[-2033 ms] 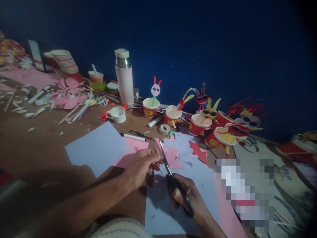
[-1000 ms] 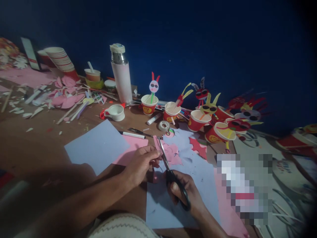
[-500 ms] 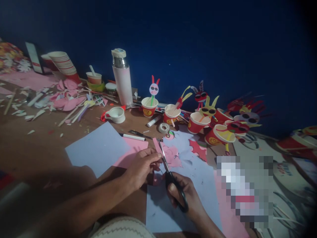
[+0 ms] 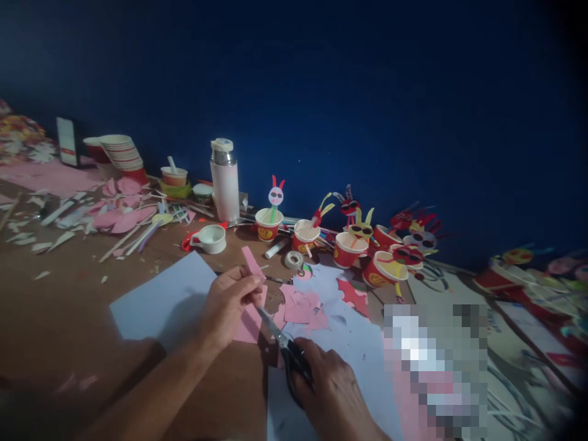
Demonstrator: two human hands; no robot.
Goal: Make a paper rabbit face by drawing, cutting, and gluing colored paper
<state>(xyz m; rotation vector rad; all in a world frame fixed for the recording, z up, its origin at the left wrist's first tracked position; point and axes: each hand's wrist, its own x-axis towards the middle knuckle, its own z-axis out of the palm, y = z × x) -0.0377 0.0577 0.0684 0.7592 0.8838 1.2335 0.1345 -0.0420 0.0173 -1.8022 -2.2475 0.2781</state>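
Observation:
Between the thumb and fingers of my left hand (image 4: 234, 300) is a narrow strip of pink paper (image 4: 252, 263), its top end sticking up. My right hand (image 4: 328, 380) grips the black handles of a pair of scissors (image 4: 278, 334). The blades point up and left, with their tips close to my left fingertips; whether they touch the strip I cannot tell. Pink paper scraps (image 4: 301, 306) lie just beyond the scissors on white paper sheets (image 4: 362, 343). Under my left hand are a white sheet (image 4: 156, 300) and a pink sheet (image 4: 250, 324).
Behind the hands stand red paper cups (image 4: 269, 226) with paper figures on sticks, a thermos (image 4: 225, 184), a white cup (image 4: 211, 239) and a tape roll (image 4: 294, 260). Paper scraps (image 4: 122, 217) and stacked cups (image 4: 123, 159) are at the left. A blurred patch hides something at right.
My left hand has moved left with the pink strip, away from the scraps. The scissors have swung to point further left, and my right hand has turned over to show its back. The view has tilted up.

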